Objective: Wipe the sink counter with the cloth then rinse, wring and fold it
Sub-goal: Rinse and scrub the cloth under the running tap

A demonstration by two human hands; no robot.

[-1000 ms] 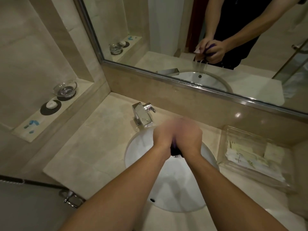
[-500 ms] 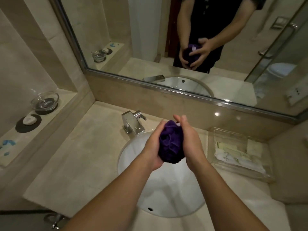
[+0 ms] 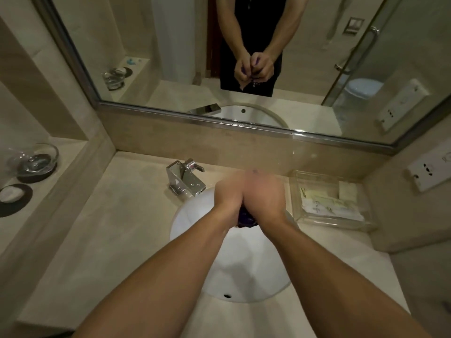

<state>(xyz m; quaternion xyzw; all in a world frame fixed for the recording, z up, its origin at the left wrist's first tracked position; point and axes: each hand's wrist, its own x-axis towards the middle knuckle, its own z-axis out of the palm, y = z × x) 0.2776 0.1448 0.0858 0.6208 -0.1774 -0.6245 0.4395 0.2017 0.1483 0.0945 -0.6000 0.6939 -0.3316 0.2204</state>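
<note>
Both hands are pressed together over the white sink basin (image 3: 200, 215), squeezing the purple cloth (image 3: 246, 219). My left hand (image 3: 230, 196) and my right hand (image 3: 264, 195) are closed tight around it and blurred by motion. Only a small dark purple bunch of the cloth shows below my palms; the rest is hidden inside my fists. The mirror (image 3: 170, 57) reflects both fists clenched on the cloth. The beige stone counter (image 3: 117, 228) surrounds the basin.
A chrome faucet (image 3: 186, 178) stands at the basin's back left. A clear tray (image 3: 327, 203) of toiletry packets sits on the counter to the right. On the left ledge are a glass dish (image 3: 36, 158) and a soap (image 3: 11, 193) on a dark coaster. A wall socket (image 3: 429, 169) is at far right.
Half a second ago my hands held the bunched cloth loosely with most of it showing; now both fists have clamped around it and hide nearly all of it.
</note>
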